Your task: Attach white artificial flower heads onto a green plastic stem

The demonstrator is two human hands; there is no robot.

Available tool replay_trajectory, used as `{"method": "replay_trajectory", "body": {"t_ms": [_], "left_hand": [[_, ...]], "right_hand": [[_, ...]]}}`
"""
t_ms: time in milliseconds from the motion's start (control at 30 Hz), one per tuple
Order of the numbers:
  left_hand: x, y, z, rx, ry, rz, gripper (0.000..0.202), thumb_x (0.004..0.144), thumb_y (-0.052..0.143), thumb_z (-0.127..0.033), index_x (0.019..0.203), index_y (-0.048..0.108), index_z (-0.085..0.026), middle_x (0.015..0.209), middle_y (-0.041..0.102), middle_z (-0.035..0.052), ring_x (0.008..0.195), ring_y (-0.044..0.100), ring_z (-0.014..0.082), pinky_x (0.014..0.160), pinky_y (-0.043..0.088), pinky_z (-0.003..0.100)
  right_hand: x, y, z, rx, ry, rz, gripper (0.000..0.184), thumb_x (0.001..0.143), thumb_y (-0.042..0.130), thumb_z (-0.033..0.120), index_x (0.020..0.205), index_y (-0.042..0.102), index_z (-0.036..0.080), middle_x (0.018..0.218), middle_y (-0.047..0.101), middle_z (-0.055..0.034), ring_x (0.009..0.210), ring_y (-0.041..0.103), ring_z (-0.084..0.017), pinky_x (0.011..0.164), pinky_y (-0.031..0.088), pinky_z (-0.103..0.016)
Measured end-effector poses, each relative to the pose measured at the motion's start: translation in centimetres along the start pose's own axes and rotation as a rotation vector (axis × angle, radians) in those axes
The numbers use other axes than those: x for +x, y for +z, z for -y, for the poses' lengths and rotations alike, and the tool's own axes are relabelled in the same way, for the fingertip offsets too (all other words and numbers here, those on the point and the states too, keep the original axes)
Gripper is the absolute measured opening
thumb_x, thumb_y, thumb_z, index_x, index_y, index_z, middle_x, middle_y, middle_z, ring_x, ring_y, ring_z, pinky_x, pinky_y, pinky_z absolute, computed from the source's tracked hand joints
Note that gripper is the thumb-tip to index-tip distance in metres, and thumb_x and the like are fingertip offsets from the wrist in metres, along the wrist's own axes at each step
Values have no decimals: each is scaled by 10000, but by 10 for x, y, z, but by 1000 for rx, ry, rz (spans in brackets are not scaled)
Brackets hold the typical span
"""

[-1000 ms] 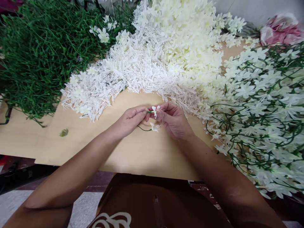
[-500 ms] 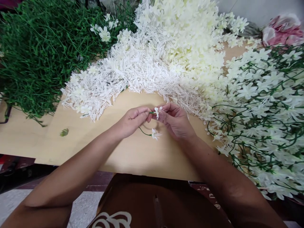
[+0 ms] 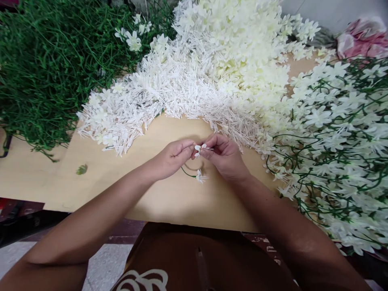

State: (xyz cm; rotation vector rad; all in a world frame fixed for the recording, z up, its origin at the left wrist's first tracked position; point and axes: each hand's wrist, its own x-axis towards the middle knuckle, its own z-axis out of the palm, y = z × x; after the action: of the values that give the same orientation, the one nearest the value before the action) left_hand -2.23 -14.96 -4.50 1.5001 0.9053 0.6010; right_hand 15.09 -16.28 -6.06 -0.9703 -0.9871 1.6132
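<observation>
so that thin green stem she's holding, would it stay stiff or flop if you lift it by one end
The green stem already curves below the left hand, so it probably bends easily. It looks thin and light; the small flower at its tip may make it droop.

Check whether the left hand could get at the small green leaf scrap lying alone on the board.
Probably yes: the leaf scrap lies on bare board left of the left hand, nothing between, but that hand's grip is on a green stem.

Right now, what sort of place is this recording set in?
Probably a small workshop for assembling artificial flowers. A wooden table is heaped with loose white blossoms, bare green stems and finished sprays. The left hand and right hand pinch a small flower together.
</observation>
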Motion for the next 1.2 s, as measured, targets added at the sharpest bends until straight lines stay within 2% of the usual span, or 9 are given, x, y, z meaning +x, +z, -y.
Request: {"method": "replay_trajectory", "body": {"t_ms": [200,433,600,700,800,967,1100,1200], "left_hand": [[2,-2,0,82,53,60,346,961,385,-439,735,469,-191,666,419,-24,626,391,115,588,341,245],[2,-5,-3,105,112,111,348,965,358,-434,741,474,-193,667,429,-24,643,424,127,656,381,267],[3,-5,-2,123,69,126,374,961,358,-488,760,472,-195,686,444,-16,661,433,127,639,377,256],[3,-4,-1,87,76,137,396,959,369,-519,763,478,-193,720,462,-3,677,438,128,633,384,252],[3,-4,0,54,92,134,414,958,374,-538,765,484,-188,777,489,14,696,451,127,650,401,257],[3,-1,0,50,101,129,480,941,346,-617,718,439,-202,656,409,-21,654,422,132,628,388,264],[3,1,3,39,121,105,496,928,334,-648,713,413,-208,650,389,-26,642,404,132,604,369,263],[4,1,5,34,107,88,475,930,354,-621,714,426,-204,664,408,-22,645,403,130,598,359,259]], "right_hand": [[2,-1,-2,-16,23,-36,363,540,919,356,650,601,221,672,665,43,647,636,-123,709,544,-316],[8,-7,1,-7,89,48,371,521,925,385,653,621,216,629,646,60,610,632,-110,657,535,-285],[8,-7,4,16,136,54,371,503,933,358,631,619,208,639,655,52,628,643,-119,666,546,-291],[9,-6,6,26,123,60,361,504,936,331,620,618,203,676,659,44,665,653,-121,725,559,-308],[9,-5,7,27,106,55,350,486,943,296,599,626,202,700,656,43,660,638,-102,750,555,-295],[6,0,6,-21,76,-8,395,434,955,333,574,607,208,687,647,44,632,612,-93,656,543,-255],[7,3,4,-23,51,-26,411,448,951,344,576,586,207,687,635,39,671,632,-110,668,550,-266],[10,1,3,-30,63,11,400,479,943,334,598,584,204,706,642,35,671,634,-116,684,552,-289]]}}
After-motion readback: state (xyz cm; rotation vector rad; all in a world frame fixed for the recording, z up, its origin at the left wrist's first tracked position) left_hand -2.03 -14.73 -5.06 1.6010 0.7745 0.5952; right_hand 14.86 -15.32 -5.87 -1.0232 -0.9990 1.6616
